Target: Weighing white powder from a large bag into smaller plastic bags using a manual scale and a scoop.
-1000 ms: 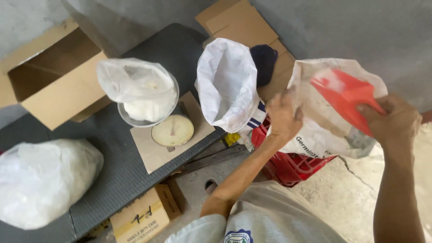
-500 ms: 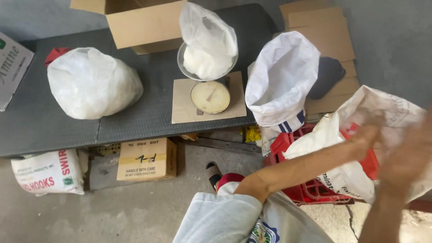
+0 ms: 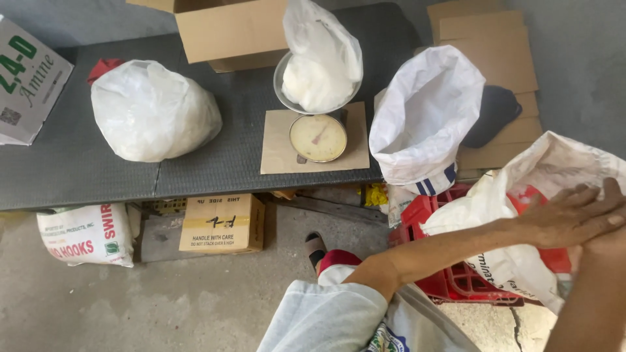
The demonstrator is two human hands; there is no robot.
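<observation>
My left hand (image 3: pixel 568 212) lies flat with its fingers spread, above a white plastic bag (image 3: pixel 521 261) that has something red inside. Its fingertips rest on my right hand (image 3: pixel 613 242), which shows only at the frame's right edge, so its fingers cannot be made out. The bag sits on a red crate (image 3: pixel 450 283). An open white woven sack (image 3: pixel 424 120) stands just to the left of it. On the dark table (image 3: pixel 65 169), a dial scale (image 3: pixel 318 137) carries a metal bowl holding a clear bag of white powder (image 3: pixel 323 62).
A tied white bag (image 3: pixel 153 111) lies on the table's left part, with an open cardboard box (image 3: pixel 228 32) behind it and a printed carton (image 3: pixel 29 78) at far left. Under the table are a printed sack (image 3: pixel 85 234) and a small box (image 3: pixel 222 223). Flat cardboard (image 3: pixel 489 45) lies at back right.
The view has swung from the bag to the table. My hands held the plastic bag open a second ago; now the left hand lies flat over the right one above it.
</observation>
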